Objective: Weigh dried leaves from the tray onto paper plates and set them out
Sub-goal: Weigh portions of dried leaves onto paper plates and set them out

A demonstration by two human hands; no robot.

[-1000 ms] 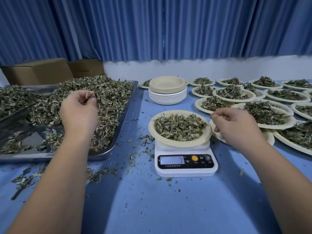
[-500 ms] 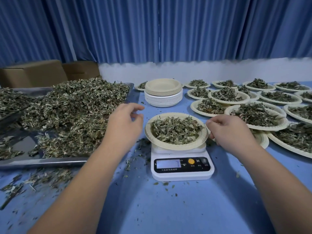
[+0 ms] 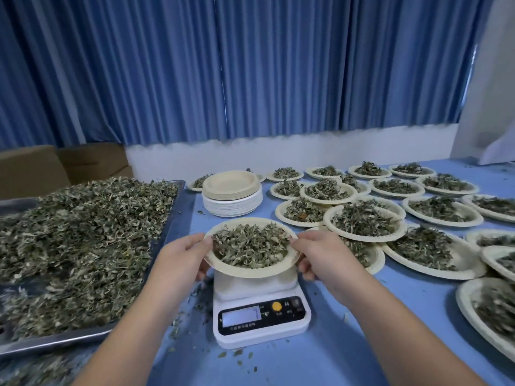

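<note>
A paper plate [image 3: 252, 271] heaped with dried leaves is raised just above the white digital scale [image 3: 260, 316]. My left hand [image 3: 181, 256] grips its left rim, thumb on top and fingers underneath. My right hand [image 3: 320, 254] grips the right rim the same way. At the left, a metal tray [image 3: 172, 210] holds a big pile of dried leaves [image 3: 83, 246]. A stack of empty paper plates [image 3: 231, 195] stands behind the scale.
Several filled paper plates [image 3: 365, 221] cover the blue table [image 3: 334, 352] to the right, some overlapping, right up to the scale. Leaf crumbs lie around the scale and tray. Cardboard boxes [image 3: 55, 165] sit behind the tray. A blue curtain hangs at the back.
My left hand left the tray and came to the plate's left rim. Both hands now hold the plate, lifted slightly off the scale. The camera has tilted up.
</note>
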